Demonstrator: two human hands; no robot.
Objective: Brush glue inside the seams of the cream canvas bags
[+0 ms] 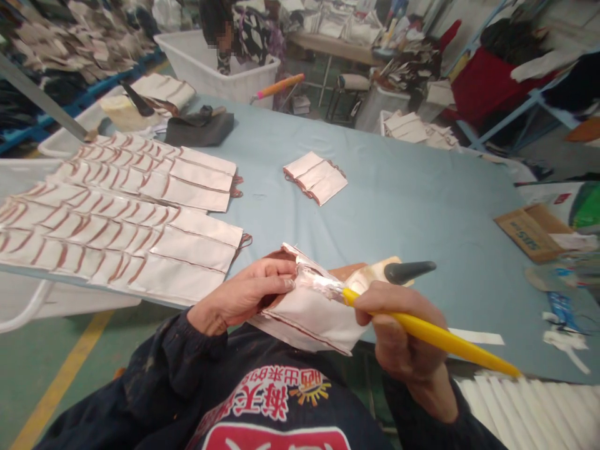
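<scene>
My left hand (pixel 255 290) is closed on the edge of a white fabric piece (pixel 314 319) with brown seams, held at the table's near edge. In my right hand (pixel 407 331) is a brush with a yellow handle (pixel 435 334), gripped between thumb and fingers. Its bristle end touches the upper edge of the fabric piece, where a whitish smear shows. Just behind my right hand lies a pale container (pixel 368 278) with a black conical tip (pixel 410 271); my hand and the fabric hide part of it.
Overlapping rows of similar white pieces (pixel 117 231) cover the table's left side. One small stack (pixel 316 177) lies mid-table on the blue cover (pixel 398 206). A cardboard box (pixel 529 231) stands at right. Beyond the table, a person leans over a white bin (pixel 187 56).
</scene>
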